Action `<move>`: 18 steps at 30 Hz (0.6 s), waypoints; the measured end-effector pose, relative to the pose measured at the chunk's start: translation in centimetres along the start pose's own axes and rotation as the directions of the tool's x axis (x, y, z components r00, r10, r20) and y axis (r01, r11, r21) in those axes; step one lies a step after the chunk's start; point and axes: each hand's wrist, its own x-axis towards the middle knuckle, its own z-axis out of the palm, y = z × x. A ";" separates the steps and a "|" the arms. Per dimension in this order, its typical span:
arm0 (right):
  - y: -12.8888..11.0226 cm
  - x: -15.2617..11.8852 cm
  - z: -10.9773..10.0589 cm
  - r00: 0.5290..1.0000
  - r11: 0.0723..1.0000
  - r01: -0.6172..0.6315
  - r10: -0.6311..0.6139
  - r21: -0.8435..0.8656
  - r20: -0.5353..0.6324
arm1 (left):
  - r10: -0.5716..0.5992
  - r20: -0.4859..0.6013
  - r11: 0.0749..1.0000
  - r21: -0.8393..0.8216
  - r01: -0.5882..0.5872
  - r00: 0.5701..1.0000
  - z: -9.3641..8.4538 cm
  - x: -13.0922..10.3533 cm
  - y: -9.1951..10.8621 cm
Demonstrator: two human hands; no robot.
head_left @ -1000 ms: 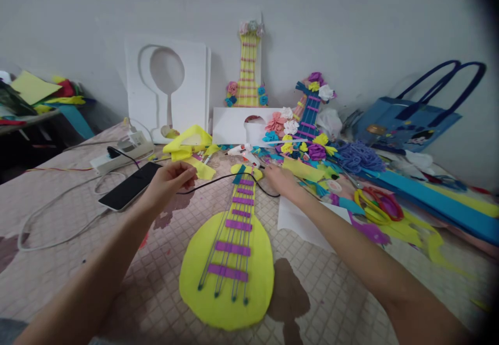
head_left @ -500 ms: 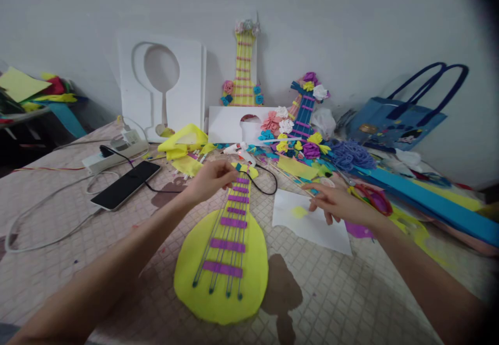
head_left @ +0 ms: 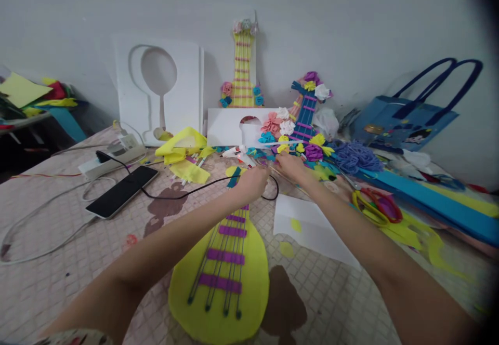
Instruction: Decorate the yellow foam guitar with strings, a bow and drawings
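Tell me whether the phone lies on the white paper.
No, the phone lies on the tablecloth, across the yellow instrument from the white paper.

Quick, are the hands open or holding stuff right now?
Left hand: fingers curled, over the yellow lute; can't tell if it holds anything.
Right hand: fingers bent, near the paper flowers; can't tell what's held.

1 black phone lies near 1 white power strip.
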 end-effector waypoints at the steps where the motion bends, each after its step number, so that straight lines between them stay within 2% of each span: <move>1: -0.1 0.4 0.5 1.000 1.000 -0.014 0.014 0.003 -0.005 | -0.018 0.010 0.999 0.029 0.018 1.000 0.0 -0.3 -0.1; 5: 0.1 1.3 1.2 0.997 0.996 -0.056 0.059 0.072 -0.043 | -0.059 0.021 0.993 0.101 0.057 0.998 -0.1 -0.9 -0.5; 10: 1.7 0.4 -1.2 0.995 0.958 -0.055 0.075 0.281 -0.060 | -0.065 0.009 0.990 0.125 0.063 0.998 -0.3 -0.9 -0.9; 13: 2.7 -2.5 -3.5 0.997 0.903 -0.065 0.080 0.424 -0.017 | -0.067 -0.005 0.990 0.125 0.067 0.998 -0.3 -0.9 -1.0; 16: 3.4 -7.0 -5.0 0.997 0.832 -0.077 0.072 0.550 0.031 | -0.016 -0.017 0.994 0.108 0.018 1.000 -0.3 -1.2 -0.9; 18: 3.6 -10.1 -5.3 0.991 0.701 -0.116 0.033 0.704 0.131 | 0.031 -0.022 0.995 0.090 -0.029 0.999 -0.2 -1.5 -0.7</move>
